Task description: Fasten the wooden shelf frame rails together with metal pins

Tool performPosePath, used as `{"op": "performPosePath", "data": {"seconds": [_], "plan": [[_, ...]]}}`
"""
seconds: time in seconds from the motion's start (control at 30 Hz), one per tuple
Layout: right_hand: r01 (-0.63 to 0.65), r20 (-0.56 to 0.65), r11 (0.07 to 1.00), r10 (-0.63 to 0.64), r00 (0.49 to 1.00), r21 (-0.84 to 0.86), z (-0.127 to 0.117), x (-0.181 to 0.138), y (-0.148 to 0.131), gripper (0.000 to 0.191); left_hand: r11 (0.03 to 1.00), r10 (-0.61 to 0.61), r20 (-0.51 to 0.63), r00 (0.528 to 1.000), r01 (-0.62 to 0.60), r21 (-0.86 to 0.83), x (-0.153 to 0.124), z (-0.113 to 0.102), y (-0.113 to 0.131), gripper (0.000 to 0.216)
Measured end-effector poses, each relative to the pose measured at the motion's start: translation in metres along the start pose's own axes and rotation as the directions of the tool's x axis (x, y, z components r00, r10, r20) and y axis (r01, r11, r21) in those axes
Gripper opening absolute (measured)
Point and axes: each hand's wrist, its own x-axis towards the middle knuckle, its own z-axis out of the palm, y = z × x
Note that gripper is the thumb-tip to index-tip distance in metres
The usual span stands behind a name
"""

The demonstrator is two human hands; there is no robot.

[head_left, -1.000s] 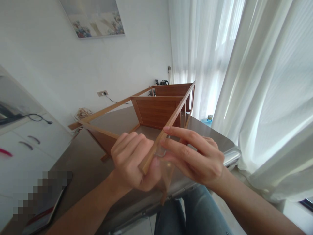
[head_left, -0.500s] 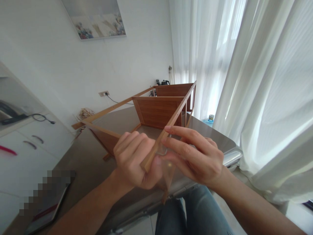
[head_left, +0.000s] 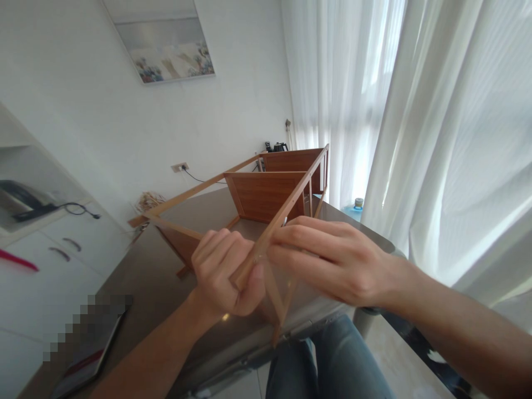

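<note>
A wooden shelf frame [head_left: 266, 194] with brown panels and light rails lies on its side on a grey table [head_left: 166, 277]. My left hand [head_left: 224, 274] is closed around the near end of one light rail [head_left: 291, 202], thumb pressed on it. My right hand [head_left: 332, 260] reaches in from the right, its fingers pinched together against the same rail end just right of my left hand. Whatever the right fingers hold is hidden; a small metal tool showed there earlier.
White cabinets [head_left: 45, 260] with a cable on top stand at the left. A blurred dark object [head_left: 83, 343] lies on the table's near left. Sheer curtains [head_left: 415, 138] hang at the right. My jeans [head_left: 324, 360] show below the table's edge. A wall socket [head_left: 179, 167] sits behind.
My right hand has turned and flattened, its fingers closing over the rail end so the small metal tool no longer shows. The view has shifted slightly; my left hand keeps its grip.
</note>
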Motion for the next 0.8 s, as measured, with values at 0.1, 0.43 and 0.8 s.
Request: {"op": "performPosePath", "data": {"seconds": [0.1,0.43,0.8], "plan": [[-0.199,-0.137,0.959,0.229,0.964,0.201,-0.003,-0.019,-0.008,0.016,1.0,-0.029,0.024,0.999,0.029,-0.001,-0.002,-0.001,0.001,0.008],[-0.603,0.204,-0.086,0.97,0.13,0.793,0.077,-0.149,-0.128,0.018,0.79,-0.591,0.24,0.77,0.613,-0.024,-0.128,-0.016,0.102,0.036],[-0.579,0.433,-0.302,0.896,0.1,0.758,0.079,-0.178,-0.155,0.025,0.687,-0.685,0.622,0.379,0.618,0.381,-0.128,0.009,0.126,0.035]]}}
